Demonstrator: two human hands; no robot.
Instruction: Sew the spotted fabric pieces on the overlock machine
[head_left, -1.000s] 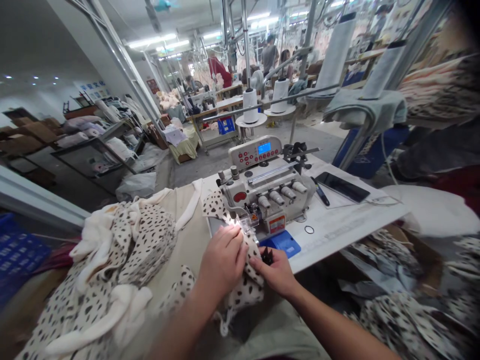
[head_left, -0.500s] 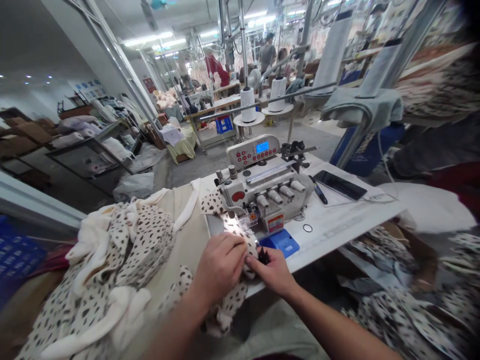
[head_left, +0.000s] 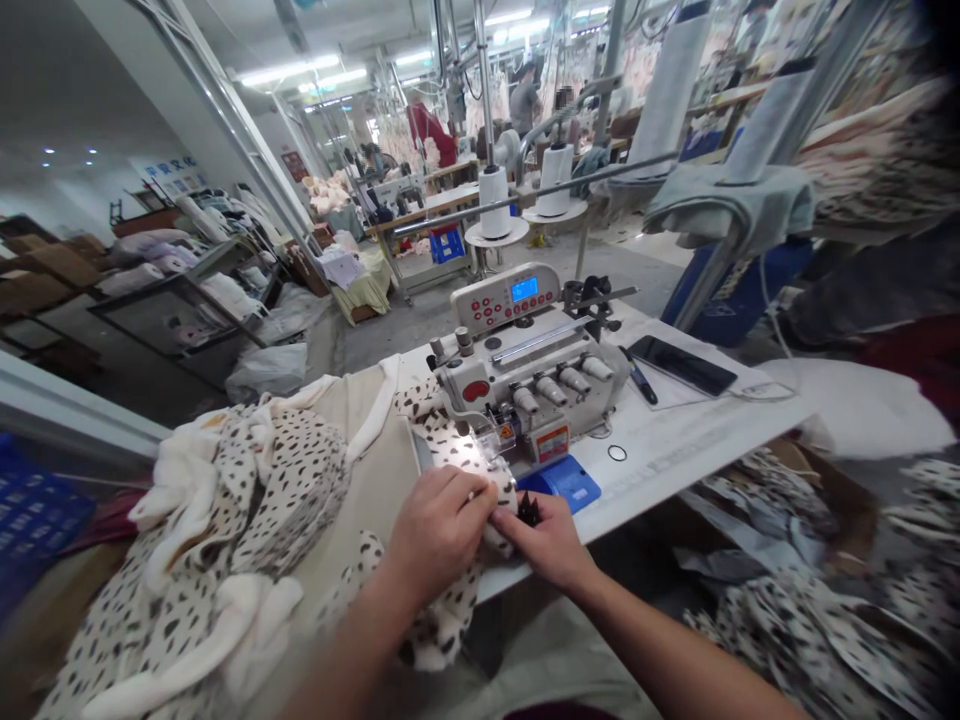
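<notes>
A strip of white fabric with black spots [head_left: 450, 447] runs under the lit needle area of a white sewing machine [head_left: 536, 375]. My left hand [head_left: 442, 525] grips the fabric just in front of the machine, fingers pressed together. Close beside it on the right, my right hand [head_left: 547, 540] pinches the fabric edge between thumb and fingers; a small dark object [head_left: 529, 510] shows at these fingers, too unclear to name. The loose end of the fabric hangs below my hands over the table's front edge.
Spotted fabric [head_left: 300, 480] is heaped at the left. On the white table [head_left: 675, 440] are a phone [head_left: 682, 366], a dark pen-like tool [head_left: 640, 382], a black ring [head_left: 616, 453] and a blue plate [head_left: 570, 484]. Thread cones [head_left: 494, 202] stand behind. A person [head_left: 524, 100] is far back.
More of the spotted fabric now lies spread left of the needle area, and its hanging end has shifted slightly left. Both hands keep their hold in nearly the same place.
</notes>
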